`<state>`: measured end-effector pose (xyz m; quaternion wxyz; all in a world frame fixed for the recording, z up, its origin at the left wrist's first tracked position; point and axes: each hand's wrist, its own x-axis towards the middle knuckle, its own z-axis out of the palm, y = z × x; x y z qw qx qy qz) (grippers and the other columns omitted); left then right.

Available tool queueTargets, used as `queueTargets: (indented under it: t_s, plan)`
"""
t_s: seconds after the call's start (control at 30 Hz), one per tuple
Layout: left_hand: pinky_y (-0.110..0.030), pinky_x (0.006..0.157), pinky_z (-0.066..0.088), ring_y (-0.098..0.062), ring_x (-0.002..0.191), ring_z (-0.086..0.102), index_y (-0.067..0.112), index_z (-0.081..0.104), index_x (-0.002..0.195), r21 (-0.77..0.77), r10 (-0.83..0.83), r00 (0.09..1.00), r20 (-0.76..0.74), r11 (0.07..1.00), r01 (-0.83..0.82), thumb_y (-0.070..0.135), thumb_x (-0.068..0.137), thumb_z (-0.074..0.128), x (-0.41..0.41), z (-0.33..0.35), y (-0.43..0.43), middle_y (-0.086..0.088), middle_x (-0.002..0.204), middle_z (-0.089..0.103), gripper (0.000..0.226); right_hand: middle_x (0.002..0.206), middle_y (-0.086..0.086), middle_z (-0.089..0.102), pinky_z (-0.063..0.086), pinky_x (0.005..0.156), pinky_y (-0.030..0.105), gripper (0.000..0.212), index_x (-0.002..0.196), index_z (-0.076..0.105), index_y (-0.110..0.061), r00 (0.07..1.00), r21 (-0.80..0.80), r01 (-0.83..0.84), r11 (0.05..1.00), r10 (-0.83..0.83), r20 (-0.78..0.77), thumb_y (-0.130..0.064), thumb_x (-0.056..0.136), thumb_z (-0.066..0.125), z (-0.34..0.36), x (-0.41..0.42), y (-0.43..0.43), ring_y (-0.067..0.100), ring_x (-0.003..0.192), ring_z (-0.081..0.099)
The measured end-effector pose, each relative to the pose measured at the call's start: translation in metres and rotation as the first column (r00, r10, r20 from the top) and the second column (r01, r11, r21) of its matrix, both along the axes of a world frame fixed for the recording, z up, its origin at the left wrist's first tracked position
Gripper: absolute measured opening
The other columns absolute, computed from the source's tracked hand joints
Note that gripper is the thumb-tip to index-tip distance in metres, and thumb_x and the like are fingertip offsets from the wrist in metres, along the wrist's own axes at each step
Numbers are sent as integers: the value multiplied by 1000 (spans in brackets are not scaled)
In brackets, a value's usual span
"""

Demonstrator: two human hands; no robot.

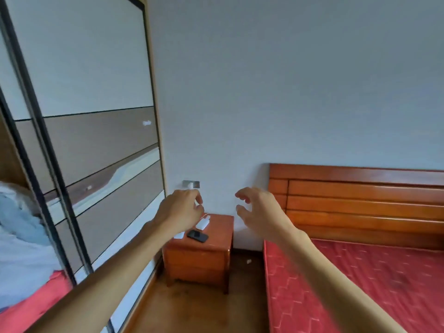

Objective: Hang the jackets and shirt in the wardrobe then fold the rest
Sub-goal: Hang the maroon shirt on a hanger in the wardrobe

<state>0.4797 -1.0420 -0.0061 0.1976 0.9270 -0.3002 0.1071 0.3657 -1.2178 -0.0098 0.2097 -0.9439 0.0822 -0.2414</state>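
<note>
Bedroom, wood floor (192, 308), pale wall. Nearest us: red mattress (360, 284) at right, wardrobe (96, 68) sliding doors at left. At far left edge, pale blue-white clothes heap (21, 224) on red surface; we cannot tell whether it is reflection. Further out: our left hand (182, 207) and right hand (259, 207) raised side by side, fingers loosely curled, both holding nothing. Beyond: nightstand (197, 260) with phone (197, 236), then headboard (360, 200). We judge step: between garments, nothing in hand. Next move calls for turning toward heap, picking jacket or shirt, finding hanger.
</note>
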Motion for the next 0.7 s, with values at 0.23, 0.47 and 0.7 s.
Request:
queueTargets:
  t_s: [0.23, 0.47, 0.7]
  plan:
    - [-31, 80, 52, -19, 96, 65, 24, 67, 109, 45, -319, 947, -40, 946, 321, 25, 95, 51, -47, -15, -146, 3, 108, 71, 21, 120, 1, 65, 44, 93, 22, 34, 125, 65, -15, 952, 50, 307, 950, -307, -5, -21, 92, 61, -13, -95, -111, 16, 111, 60]
    - [-29, 71, 51, -13, 82, 66, 31, 72, 96, 5, -602, 797, -45, 798, 603, 23, 93, 51, -87, -21, -262, 8, 89, 71, 22, 122, 2, 65, 46, 95, 25, 35, 125, 64, -14, 823, 52, 569, 821, -568, -36, -22, 92, 60, -24, -166, -182, 19, 112, 61]
    - [-20, 65, 43, -7, 79, 65, 29, 70, 108, 48, -828, 559, -41, 557, 829, 29, 96, 56, -131, -27, -363, 11, 93, 73, 19, 120, 0, 64, 39, 85, 16, 34, 127, 64, -14, 601, 52, 799, 599, -798, -45, -21, 94, 60, -40, -240, -227, 16, 109, 61]
